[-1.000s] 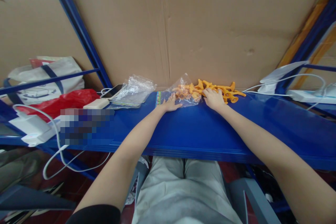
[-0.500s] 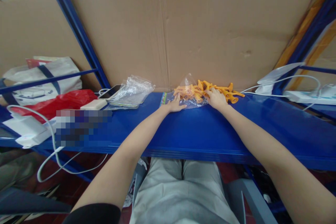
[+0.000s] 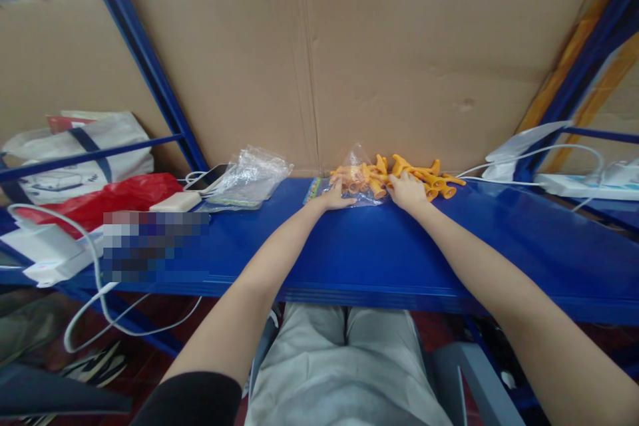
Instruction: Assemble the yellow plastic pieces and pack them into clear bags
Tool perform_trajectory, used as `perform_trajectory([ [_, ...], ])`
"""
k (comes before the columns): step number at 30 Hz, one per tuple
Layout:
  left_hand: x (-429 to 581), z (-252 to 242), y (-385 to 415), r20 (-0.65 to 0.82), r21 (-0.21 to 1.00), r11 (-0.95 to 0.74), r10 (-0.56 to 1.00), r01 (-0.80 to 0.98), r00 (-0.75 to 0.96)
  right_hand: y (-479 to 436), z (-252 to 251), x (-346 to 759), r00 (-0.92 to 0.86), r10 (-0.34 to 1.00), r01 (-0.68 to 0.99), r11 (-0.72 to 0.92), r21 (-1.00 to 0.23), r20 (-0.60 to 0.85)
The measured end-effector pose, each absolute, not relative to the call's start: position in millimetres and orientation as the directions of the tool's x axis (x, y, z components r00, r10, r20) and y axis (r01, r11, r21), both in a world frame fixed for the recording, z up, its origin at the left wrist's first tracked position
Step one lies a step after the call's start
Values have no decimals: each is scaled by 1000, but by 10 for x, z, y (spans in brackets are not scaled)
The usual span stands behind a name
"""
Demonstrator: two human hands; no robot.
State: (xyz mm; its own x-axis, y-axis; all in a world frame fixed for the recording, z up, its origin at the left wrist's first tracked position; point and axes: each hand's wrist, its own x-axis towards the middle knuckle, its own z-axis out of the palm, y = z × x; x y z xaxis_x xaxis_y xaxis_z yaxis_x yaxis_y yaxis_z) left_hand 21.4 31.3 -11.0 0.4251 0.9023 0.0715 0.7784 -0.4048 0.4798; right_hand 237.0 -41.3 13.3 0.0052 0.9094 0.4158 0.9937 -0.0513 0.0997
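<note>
Several orange plastic horn-like pieces [image 3: 439, 188] lie heaped at the back of the blue shelf. Part of the heap is inside or under a clear plastic bag [image 3: 357, 154], which has a colourful printed strip at its left end. My left hand [image 3: 338, 197] lies on the near left part of the bag, thumb stretched to the right and fingers apart. Over the middle of the heap is my right hand [image 3: 408, 192], its fingers apart and touching the orange pieces beside the bag. Its fingertips are partly lost among them.
Left of the heap lie flat clear bags [image 3: 249, 180], a phone [image 3: 212, 176], a white box [image 3: 176, 202] and a red plastic bag [image 3: 120, 196]. White adapters [image 3: 50, 246] and cables sit at the far left. Cardboard [image 3: 389, 46] stands behind; a power strip [image 3: 574, 185] is at right.
My right hand has shifted slightly left across the orange pieces, toward the bag. My left hand stays on the bag. The view has tilted a little.
</note>
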Motion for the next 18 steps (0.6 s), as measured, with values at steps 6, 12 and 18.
perform_trajectory([
  [6,394,-112,315,28,507,-370,910,778,414,-428,153,2437,74,922,991,-111,74,380],
  [12,494,-55,202,19,496,-376,906,783,423,-385,127,2524,113,901,991,-133,18,418],
  [18,499,45,129,-57,465,-354,903,812,426,-367,195,2604,182,876,983,-166,-76,446],
])
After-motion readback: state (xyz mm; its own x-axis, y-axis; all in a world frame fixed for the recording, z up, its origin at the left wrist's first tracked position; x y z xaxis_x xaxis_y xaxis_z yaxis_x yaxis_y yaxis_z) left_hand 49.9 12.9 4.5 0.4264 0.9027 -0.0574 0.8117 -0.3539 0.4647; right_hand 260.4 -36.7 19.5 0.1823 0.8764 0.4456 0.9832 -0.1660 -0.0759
